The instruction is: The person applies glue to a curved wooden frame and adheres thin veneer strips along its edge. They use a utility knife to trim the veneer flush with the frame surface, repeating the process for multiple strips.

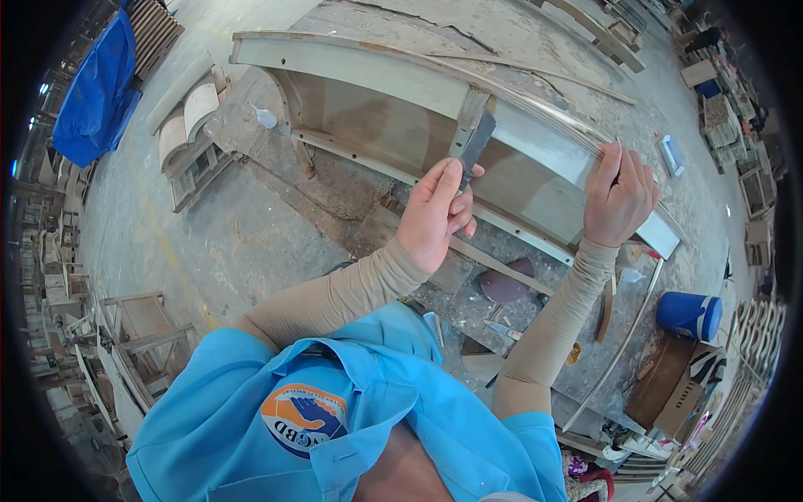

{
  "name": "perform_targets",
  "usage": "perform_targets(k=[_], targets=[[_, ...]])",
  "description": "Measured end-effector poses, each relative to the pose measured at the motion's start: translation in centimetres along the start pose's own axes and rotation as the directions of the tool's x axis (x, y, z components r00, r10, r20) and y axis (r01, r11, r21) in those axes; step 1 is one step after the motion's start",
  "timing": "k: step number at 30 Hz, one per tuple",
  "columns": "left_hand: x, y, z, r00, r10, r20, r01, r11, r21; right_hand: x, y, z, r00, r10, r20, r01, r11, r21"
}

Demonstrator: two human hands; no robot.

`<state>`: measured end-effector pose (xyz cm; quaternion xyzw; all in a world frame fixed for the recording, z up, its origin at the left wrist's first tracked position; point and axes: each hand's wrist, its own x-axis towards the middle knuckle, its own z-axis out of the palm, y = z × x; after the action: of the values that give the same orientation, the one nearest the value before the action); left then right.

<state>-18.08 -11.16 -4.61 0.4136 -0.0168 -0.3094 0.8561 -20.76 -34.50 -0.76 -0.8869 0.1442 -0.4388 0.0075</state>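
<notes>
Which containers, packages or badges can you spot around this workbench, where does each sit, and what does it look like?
Blue cylindrical tub: lying on its side, right of the bench; pale band near one end.
Cardboard box: lower right, below the tub; brown, flaps open.
Small clear plastic bottle: upper left, on the dusty surface.
Round badge: on the blue shirt; orange, white and blue.

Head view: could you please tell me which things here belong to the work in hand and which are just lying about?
In use:
- curved wooden frame, gripped at its rim by the right hand
- putty knife, held by the left hand

Lying about:
- blue tub
- blue tarpaulin
- small plastic bottle
- cardboard box
</notes>
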Motion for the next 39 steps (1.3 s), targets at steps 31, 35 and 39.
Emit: perform_targets(k=[31,35,39], targets=[[-3.9,0.2,-2.9,0.998,-0.032,0.054,0.024,0.99,0.137,0.5,0.4,1.0,1.0,0.001,-0.031,0.0,1.0,0.031],[-1.5,3.5,-2.5,0.949,0.308,0.073,-0.312,0.87,0.381,0.7,0.6,1.2,1.0,0.008,-0.014,-0.008,1.0,0.03],[3.5,10.5,-2.5,0.712,0.66,0.241,-0.566,0.335,0.754,0.4,0.5,1.0,1.0,-0.01,-0.004,0.01,1.0,-0.003]])
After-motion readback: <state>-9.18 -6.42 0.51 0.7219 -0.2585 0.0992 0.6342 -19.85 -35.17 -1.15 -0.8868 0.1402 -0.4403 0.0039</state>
